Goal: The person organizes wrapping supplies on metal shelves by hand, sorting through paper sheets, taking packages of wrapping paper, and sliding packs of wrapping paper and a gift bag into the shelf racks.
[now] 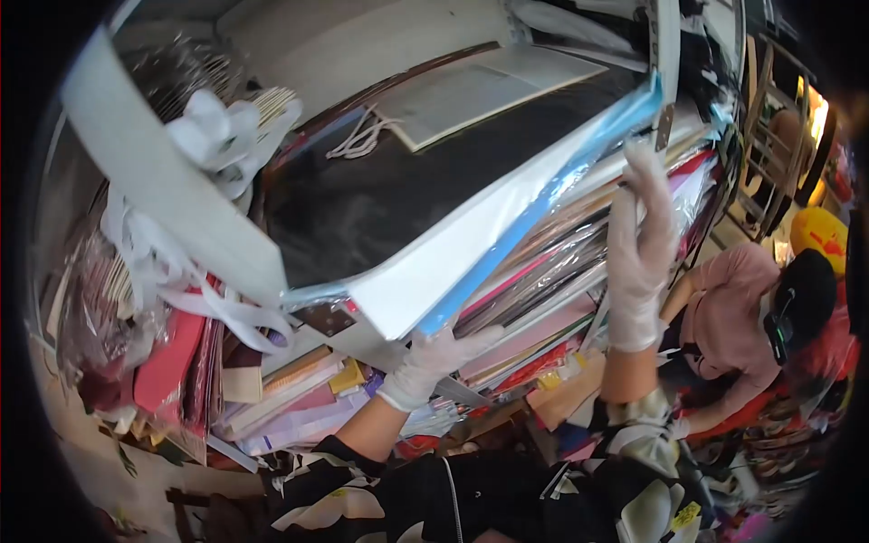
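Observation:
A white sheet with a blue border in clear plastic (398, 290) hangs over the front edge of a shelf. My left hand (425, 366), in a thin white glove, is at its lower corner by the blue strip. The left thumb points right, and the fingertips are partly hidden at the sheet's edge. My right hand (641, 249), also gloved, is raised at the right end of the stack with its fingers stretched upward, close to the blue edge. Between the hands are layered plastic-wrapped sheets (543, 262). A large black sheet (344, 208) lies on top.
A grey flat board (493, 90) and white cords (362, 136) rest on the black sheet. White ribbon (217, 299) dangles by the left shelf post (163, 163). Folded papers and bags (308, 398) fill the lower shelf. A person in a pink top (733, 308) is at the right.

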Demonstrator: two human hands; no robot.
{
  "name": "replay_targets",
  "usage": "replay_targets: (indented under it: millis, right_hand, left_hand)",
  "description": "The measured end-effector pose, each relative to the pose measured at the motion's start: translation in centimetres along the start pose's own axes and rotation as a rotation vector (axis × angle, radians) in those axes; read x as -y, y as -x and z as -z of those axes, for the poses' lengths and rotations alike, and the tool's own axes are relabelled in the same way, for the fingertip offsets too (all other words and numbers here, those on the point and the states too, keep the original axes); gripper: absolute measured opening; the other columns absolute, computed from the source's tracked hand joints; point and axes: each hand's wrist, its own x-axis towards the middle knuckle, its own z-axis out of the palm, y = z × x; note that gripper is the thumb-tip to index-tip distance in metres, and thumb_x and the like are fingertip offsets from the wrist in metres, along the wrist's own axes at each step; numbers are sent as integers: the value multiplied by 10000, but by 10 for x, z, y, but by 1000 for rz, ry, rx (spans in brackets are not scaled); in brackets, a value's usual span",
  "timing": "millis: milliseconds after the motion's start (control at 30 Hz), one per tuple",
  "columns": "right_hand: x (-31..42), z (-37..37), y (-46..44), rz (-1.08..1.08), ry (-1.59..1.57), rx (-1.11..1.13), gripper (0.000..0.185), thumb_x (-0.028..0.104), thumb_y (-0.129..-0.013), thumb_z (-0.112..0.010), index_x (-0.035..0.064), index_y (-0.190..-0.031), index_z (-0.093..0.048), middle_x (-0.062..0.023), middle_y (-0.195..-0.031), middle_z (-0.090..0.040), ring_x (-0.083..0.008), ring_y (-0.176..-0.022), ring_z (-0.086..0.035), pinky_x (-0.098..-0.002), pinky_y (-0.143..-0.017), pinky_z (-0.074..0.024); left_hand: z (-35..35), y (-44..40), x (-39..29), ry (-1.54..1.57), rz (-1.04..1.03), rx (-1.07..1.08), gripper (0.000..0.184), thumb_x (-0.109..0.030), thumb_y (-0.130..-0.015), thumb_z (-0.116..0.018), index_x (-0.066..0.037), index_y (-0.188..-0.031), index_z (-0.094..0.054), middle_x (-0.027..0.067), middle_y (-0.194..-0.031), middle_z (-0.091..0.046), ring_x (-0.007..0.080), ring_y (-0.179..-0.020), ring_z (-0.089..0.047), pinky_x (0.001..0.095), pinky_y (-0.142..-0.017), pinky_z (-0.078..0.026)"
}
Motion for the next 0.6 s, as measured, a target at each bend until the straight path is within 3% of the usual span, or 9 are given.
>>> replay_targets:
  millis: [33, 100, 133, 200, 267, 333, 467, 600]
  right_hand:
    - [24, -1, -35, 210, 109, 98, 540, -104, -860, -590, -3, -1383, -498, -175, -1283, -629, -290, -1199, -607, -354, -1018, -478]
    - [64, -20, -79, 340, 205, 372, 498, 1, -889, -619, 40, -1376, -521, -120, -1273, -649, -282, -1143, -633, -350, -984, -486]
    - [65, -39, -91, 412, 264, 458, 481, 40, -883, -635, 65, -1354, -544, -120, -1250, -655, -292, -1114, -638, -354, -952, -502]
    - [57, -80, -116, 556, 382, 622, 449, 118, -869, -669, 113, -1310, -589, -120, -1204, -667, -312, -1056, -648, -364, -890, -533]
    - [63, -125, -144, 333, 763, 1178, 490, 246, -830, -704, 96, -1286, -602, -134, -1175, -679, -331, -1041, -655, -392, -886, -533]
    - [56, -164, -152, 185, 901, 1457, 541, 278, -777, -729, 85, -1270, -619, -146, -1146, -690, -343, -1025, -661, -408, -880, -535]
    - [74, -178, -156, 183, 1035, 1505, 432, 277, -776, -702, 80, -1159, -684, -157, -1087, -706, -348, -1009, -670, -413, -868, -541]
    - [64, -180, -148, 246, 1074, 1433, 376, 256, -805, -690, 105, -1150, -689, -151, -1096, -705, -348, -1031, -665, -410, -882, -536]
  left_hand:
    - [3, 7, -4, 284, 66, 18, 856, -289, -817, -810, -7, -1491, -364, 151, -1514, -416, 266, -1411, -383, 386, -1145, -324]
    - [12, 22, -21, 855, 190, 68, 901, -330, -812, -818, -19, -1506, -335, 153, -1511, -420, 275, -1405, -393, 397, -1147, -325]
    - [19, 26, -30, 992, 204, 78, 936, -444, -819, -786, -12, -1506, -320, 190, -1499, -419, 296, -1382, -423, 421, -1141, -346]
    - [41, 28, -51, 1079, 221, 80, 951, -516, -830, -743, 8, -1499, -315, 222, -1484, -421, 315, -1364, -443, 438, -1132, -362]
    - [59, 34, -71, 1081, 201, 66, 983, -629, -847, -653, 38, -1484, -316, 255, -1445, -446, 340, -1331, -477, 463, -1112, -390]
    - [67, 39, -73, 1143, 180, 81, 944, -631, -867, -624, 26, -1478, -329, 253, -1420, -470, 353, -1311, -494, 463, -1102, -403]
    - [82, 42, -84, 1301, 255, 61, 865, -628, -902, -577, -1, -1459, -362, 263, -1384, -496, 374, -1262, -532, 465, -1078, -430]
    - [91, 34, -90, 1353, 318, 59, 856, -666, -911, -527, -18, -1449, -373, 279, -1339, -524, 357, -1184, -593, 457, -1030, -473]
